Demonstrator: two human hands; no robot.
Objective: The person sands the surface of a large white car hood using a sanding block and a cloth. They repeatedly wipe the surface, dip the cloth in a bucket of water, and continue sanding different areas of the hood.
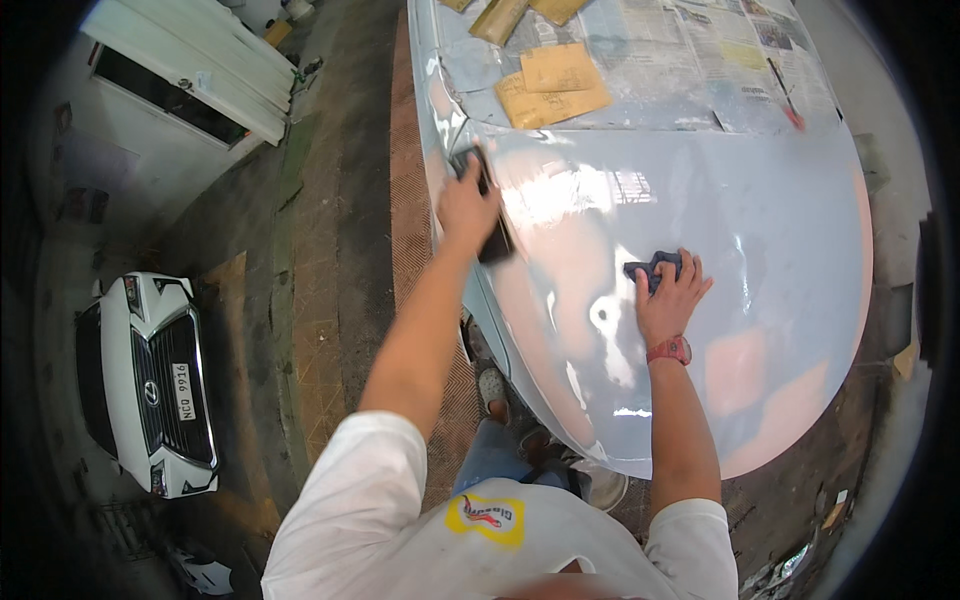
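My left hand grips a long dark sanding block, pressed to the left edge of a car hood. The block and hand are slightly blurred. The hood is glossy pale grey-blue with several pinkish patches. Farther right, my right hand rests on the hood, its fingers closed over a crumpled dark cloth. A red watch circles my right wrist.
Newspaper covers the far part of the car, with tan sandpaper sheets and a thin dark tool with a red end on it. A white car stands on the left. A white corrugated panel leans at the far left.
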